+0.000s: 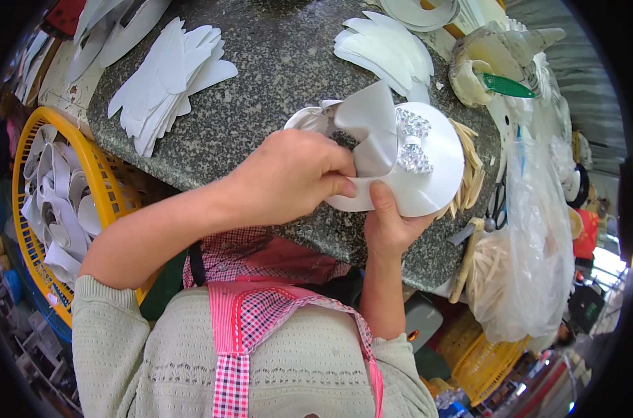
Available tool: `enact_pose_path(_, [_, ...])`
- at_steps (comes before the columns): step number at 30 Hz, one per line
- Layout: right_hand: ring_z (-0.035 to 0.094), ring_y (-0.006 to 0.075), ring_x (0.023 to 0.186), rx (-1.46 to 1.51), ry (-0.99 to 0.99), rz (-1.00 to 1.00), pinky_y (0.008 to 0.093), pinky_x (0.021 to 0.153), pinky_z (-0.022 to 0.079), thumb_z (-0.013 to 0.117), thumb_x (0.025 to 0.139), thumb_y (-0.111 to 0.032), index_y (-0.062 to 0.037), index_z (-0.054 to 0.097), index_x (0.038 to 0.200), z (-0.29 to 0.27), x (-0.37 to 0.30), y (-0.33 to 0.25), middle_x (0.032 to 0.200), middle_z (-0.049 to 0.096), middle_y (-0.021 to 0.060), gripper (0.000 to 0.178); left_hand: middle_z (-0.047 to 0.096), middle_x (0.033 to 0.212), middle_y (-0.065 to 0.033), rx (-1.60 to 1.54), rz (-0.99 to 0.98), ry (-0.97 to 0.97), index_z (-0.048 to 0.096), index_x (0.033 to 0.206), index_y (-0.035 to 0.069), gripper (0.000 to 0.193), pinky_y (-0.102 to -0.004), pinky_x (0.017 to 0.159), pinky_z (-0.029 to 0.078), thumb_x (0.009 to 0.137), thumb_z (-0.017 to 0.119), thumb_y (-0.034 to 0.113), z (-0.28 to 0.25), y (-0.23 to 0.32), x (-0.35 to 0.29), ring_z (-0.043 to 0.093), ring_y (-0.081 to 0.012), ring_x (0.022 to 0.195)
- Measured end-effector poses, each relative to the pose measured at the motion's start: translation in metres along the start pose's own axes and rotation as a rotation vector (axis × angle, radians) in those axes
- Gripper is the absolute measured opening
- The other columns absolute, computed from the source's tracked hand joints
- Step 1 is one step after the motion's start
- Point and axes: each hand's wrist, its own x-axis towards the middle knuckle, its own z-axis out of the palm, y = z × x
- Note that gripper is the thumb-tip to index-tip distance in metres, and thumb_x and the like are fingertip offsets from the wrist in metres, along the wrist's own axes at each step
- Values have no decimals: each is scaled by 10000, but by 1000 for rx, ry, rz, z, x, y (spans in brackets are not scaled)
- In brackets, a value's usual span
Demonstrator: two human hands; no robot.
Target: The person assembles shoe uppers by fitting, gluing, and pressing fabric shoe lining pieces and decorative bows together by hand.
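Both hands hold a white shoe upper (426,188) just above the near edge of the stone slab. A silver jewelled bow decorates its rounded front, and a grey-white lining flap stands up beside the bow. My left hand (292,174) is closed, thumb and fingers pinching the upper's near edge below the flap. From the near right, my right hand (394,226) grips the same piece, its thumb on top and its other fingers hidden underneath. What lies inside the upper behind my left hand is partly covered.
Flat white sole-shaped pieces lie fanned on the speckled slab (275,63), in a left stack (170,80) and a far stack (386,52). A glue-crusted pot (463,73) holds a green-handled brush (508,85). Pale sticks (467,171) and a yellow basket (97,174) flank me.
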Motion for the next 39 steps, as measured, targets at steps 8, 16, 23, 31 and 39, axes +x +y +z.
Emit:
enact_pose_path(8, [565, 199, 983, 236, 61, 237, 325, 867, 447, 662, 764, -35, 36, 479, 1166, 7, 14, -10, 1076, 574, 108, 447, 595, 723, -98, 151, 210, 156, 630, 822, 14, 187, -328, 589, 458, 702, 704, 136, -4, -6, 0, 591, -238, 677])
enact_pose_path(16, [578, 195, 962, 88, -93, 149, 327, 854, 454, 650, 777, -11, 46, 506, 1135, -7, 15, -13, 1077, 589, 117, 390, 560, 589, -123, -36, -152, -417, 575, 744, -1, 263, -319, 554, 439, 716, 718, 218, -29, -2, 19, 556, -258, 551])
enact_pose_path(23, [586, 198, 937, 178, -15, 215, 323, 849, 466, 631, 807, -63, 24, 458, 1180, 1, 18, -8, 1059, 580, 102, 420, 582, 703, -76, 302, 451, 351, 615, 782, 23, 278, -316, 546, 444, 626, 765, 198, -1, -13, -1, 544, -231, 604])
enact_pose_path(31, [587, 179, 928, 229, 79, 110, 307, 809, 479, 620, 815, -12, 43, 491, 1147, 15, 12, -14, 1073, 580, 113, 361, 511, 837, -70, 603, 619, 640, 639, 934, 40, 353, -316, 593, 470, 651, 743, 224, 16, 6, -1, 534, -229, 698])
enact_pose_path(39, [588, 197, 931, 155, 91, -78, 320, 811, 484, 599, 820, 8, 48, 492, 1138, 24, 12, -13, 1070, 580, 122, 338, 544, 702, -71, 225, 454, 539, 622, 1027, 7, 392, -326, 605, 468, 674, 719, 146, 35, -3, 14, 565, -227, 680])
